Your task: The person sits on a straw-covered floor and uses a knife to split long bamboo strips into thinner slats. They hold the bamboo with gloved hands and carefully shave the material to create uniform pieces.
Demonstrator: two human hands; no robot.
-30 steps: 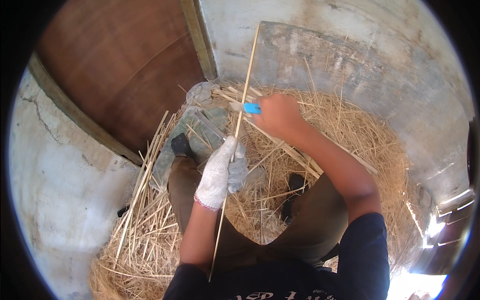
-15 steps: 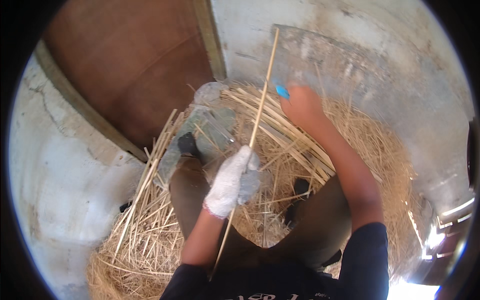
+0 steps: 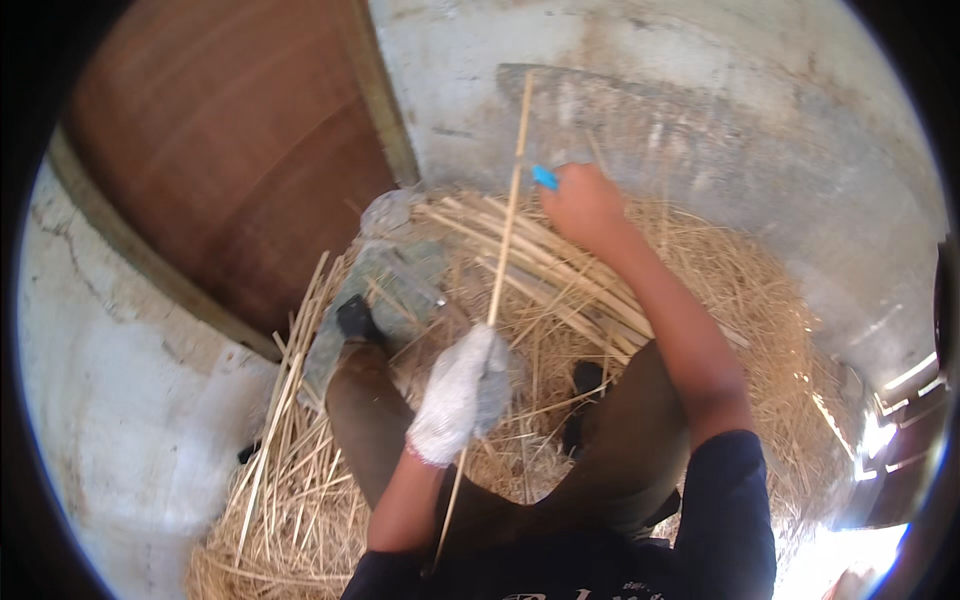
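Two hands stay apart: the gloved left hand (image 3: pixel 460 390) is clamped on one long thin strip (image 3: pixel 506 240), whose upper end rises before the wall (image 3: pixel 450 85); the bare right hand (image 3: pixel 583 205) grips one blue tool (image 3: pixel 545 178) near it. Open room lies between this end and one brown door (image 3: pixel 220 150).

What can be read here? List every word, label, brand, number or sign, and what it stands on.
Dark shirt: pale lettering at the picture's lower edge, partly cut off and too blurred to read in full.
Blue tool: too blurred to tell.
No other text can be made out.
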